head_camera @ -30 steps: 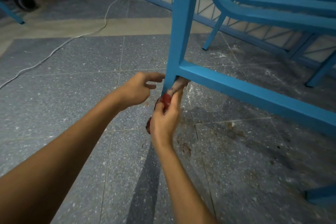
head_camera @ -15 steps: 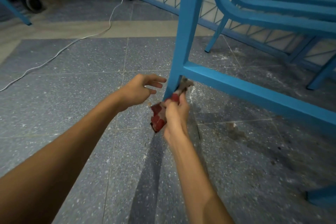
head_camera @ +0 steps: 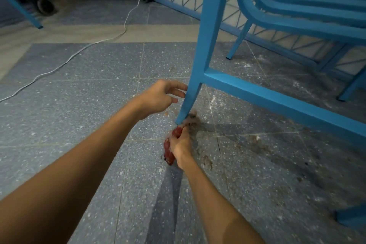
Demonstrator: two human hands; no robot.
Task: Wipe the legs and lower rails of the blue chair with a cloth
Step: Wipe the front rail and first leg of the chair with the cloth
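All that shows of the person is two arms, uncovered along their whole visible length. The left grip (head_camera: 158,97) is a bare hand with slim fingers and a visible thumb. Behind it the left forearm (head_camera: 79,164) is bare from the wrist back, looming broad where it lies nearest the camera. The right grip (head_camera: 181,144) is also a bare hand, showing its back and knuckles. Behind that grip the right forearm (head_camera: 213,200) is bare and slender, with a soft curved line of shading across it far from the grip.
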